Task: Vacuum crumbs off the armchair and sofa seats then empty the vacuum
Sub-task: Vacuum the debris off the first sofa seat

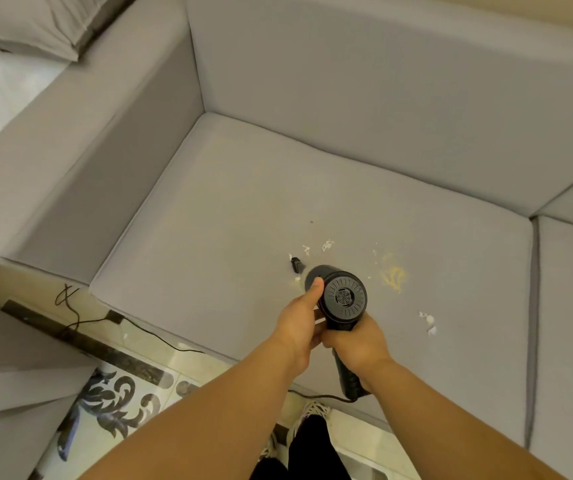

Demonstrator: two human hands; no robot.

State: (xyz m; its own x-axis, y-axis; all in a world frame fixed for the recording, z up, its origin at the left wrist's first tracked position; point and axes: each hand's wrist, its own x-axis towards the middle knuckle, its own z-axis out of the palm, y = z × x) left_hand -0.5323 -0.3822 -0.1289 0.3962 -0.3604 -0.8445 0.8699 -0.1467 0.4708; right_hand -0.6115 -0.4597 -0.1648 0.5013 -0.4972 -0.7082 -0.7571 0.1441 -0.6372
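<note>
A black handheld vacuum [342,299] points down at the grey sofa seat [229,244], its narrow nozzle [297,265] almost on the fabric. My right hand [356,344] grips the handle below the round body. My left hand [300,317] holds the body's left side, thumb lying on top. White crumbs [326,244] lie just beyond the nozzle, more white bits [429,322] lie to the right, and a yellowish crumb patch [394,275] sits right of the vacuum.
The sofa armrest [53,161] rises on the left, the backrest [382,109] behind. A second seat cushion [569,323] adjoins on the right. A black cable [80,320] trails over the patterned tile floor. A grey armchair edge [8,368] stands lower left. My shoe [313,412] is by the sofa front.
</note>
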